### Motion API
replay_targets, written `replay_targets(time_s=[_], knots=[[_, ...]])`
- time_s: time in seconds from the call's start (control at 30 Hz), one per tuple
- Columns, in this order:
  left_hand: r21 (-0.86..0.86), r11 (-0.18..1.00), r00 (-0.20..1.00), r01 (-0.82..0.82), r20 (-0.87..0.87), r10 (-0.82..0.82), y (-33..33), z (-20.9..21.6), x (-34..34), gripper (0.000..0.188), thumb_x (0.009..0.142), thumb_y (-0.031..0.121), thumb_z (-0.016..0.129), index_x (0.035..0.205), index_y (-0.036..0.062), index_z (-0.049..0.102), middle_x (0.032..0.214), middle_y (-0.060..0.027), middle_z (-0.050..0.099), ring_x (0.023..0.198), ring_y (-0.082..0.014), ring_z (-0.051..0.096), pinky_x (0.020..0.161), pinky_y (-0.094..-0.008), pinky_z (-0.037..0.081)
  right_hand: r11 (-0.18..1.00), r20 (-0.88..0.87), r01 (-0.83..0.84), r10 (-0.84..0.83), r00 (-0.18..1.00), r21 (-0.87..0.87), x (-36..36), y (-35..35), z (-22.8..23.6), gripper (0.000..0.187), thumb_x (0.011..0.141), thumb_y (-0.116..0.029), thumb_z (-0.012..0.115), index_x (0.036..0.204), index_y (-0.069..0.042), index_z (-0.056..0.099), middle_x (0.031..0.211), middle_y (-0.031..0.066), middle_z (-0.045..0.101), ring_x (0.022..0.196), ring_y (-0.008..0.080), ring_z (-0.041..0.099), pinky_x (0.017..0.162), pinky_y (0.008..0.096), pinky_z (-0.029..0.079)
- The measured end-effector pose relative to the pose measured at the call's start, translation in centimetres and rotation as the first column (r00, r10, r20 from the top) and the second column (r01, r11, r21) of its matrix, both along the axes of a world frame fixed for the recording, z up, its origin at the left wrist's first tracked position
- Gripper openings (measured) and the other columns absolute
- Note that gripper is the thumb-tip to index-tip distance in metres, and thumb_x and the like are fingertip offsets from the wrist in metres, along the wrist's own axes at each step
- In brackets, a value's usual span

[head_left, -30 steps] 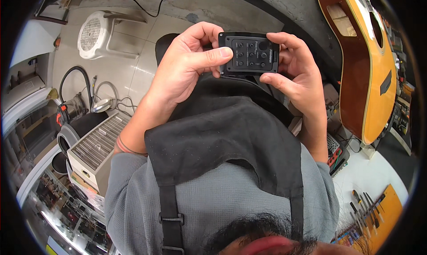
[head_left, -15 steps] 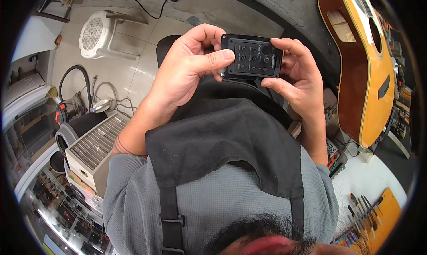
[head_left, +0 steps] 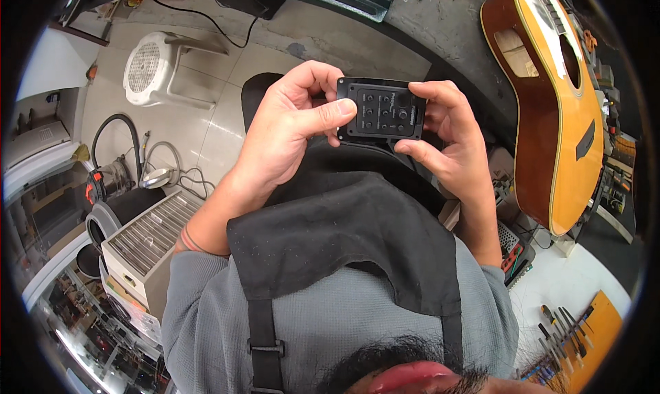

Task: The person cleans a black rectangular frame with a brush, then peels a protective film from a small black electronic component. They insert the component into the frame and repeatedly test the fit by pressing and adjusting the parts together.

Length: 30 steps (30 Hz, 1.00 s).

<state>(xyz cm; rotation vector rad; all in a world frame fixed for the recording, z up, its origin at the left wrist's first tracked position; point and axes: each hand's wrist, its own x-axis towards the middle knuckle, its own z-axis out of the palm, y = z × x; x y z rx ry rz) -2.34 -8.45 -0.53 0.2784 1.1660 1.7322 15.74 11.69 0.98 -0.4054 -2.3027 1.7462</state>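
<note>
Both hands are up in front of the chest, sharing one small object: the left hand [head_left: 285, 129] grasps a black control panel [head_left: 382, 111] from its left end, thumb laid across the front face near the small knobs and fingers curled behind, while the right hand [head_left: 450, 143] clamps the other end, index finger hooked over the top right corner and thumb pressing along the lower edge. That panel, a flat rectangular plate with rows of little buttons and dials, is held face up toward the head, clear of any surface and just above the dark apron [head_left: 344, 236] worn over a grey long-sleeved shirt [head_left: 206, 325]. By the look of it, the step in hand is an inspection or orientation of the panel before it goes anywhere; both grips are on the edges, which leaves the face free to be looked over. A sensible next move would call for keeping one hand firmly on the plate while the other shifts, since whether wires hang from the back cannot be seen. Further out, an orange-bodied acoustic guitar [head_left: 557, 105] leans upright to the right, well apart from the hands, with a rectangular opening cut in its side. Below the left forearm sits a white slatted box [head_left: 148, 239], a white fan [head_left: 148, 68] lies on the tiled floor [head_left: 227, 102], and hand tools [head_left: 564, 325] rest on an orange board at lower right.
</note>
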Motion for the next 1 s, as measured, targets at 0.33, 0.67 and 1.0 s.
replay_targets(time_s=[0.33, 0.67, 1.0], knots=[[0.005, 1.000, 0.999, 0.003, -0.034, -0.002, 0.0, 0.4, -0.1, 0.027, 0.097, 0.012, 0.085, 0.118, 0.0054, 0.069, 0.101, -0.0002, 0.066, 0.086, -0.0087, 0.066, 0.069, -0.0254, 0.057, 0.853, -0.021, -0.006, -0.006, 1.000, -0.521, -0.1, -0.3, 1.2, 0.061, 0.105, -0.011, 0.074, 0.158, 0.000, 0.047, 0.127, 0.0125, 0.061, 0.097, 0.0124, 0.069, 0.079, 0.0267, 0.058], [-0.049, 0.999, 0.989, 0.005, -0.144, -0.012, 0.2, 0.3, 0.6, 0.025, 0.098, 0.012, 0.085, 0.114, 0.0068, 0.067, 0.100, 0.0022, 0.063, 0.085, -0.0062, 0.063, 0.069, -0.0234, 0.055, 0.893, 0.209, 0.204, -0.127, 0.970, -0.402, -0.2, -1.2, 3.0, 0.033, 0.114, -0.018, 0.063, 0.142, 0.000, 0.057, 0.113, 0.0060, 0.069, 0.074, 0.0066, 0.066, 0.062, 0.0213, 0.052], [-0.022, 0.999, 0.997, 0.050, -0.061, -0.051, 0.6, -0.3, 0.2, 0.025, 0.098, 0.011, 0.083, 0.117, 0.0068, 0.068, 0.100, 0.0027, 0.062, 0.086, -0.0056, 0.063, 0.069, -0.0224, 0.054, 0.877, 0.141, 0.128, -0.069, 0.988, -0.463, 0.0, -0.6, 1.9, 0.052, 0.110, -0.015, 0.068, 0.156, -0.001, 0.046, 0.108, 0.0079, 0.069, 0.073, 0.0099, 0.068, 0.063, 0.0232, 0.053]])
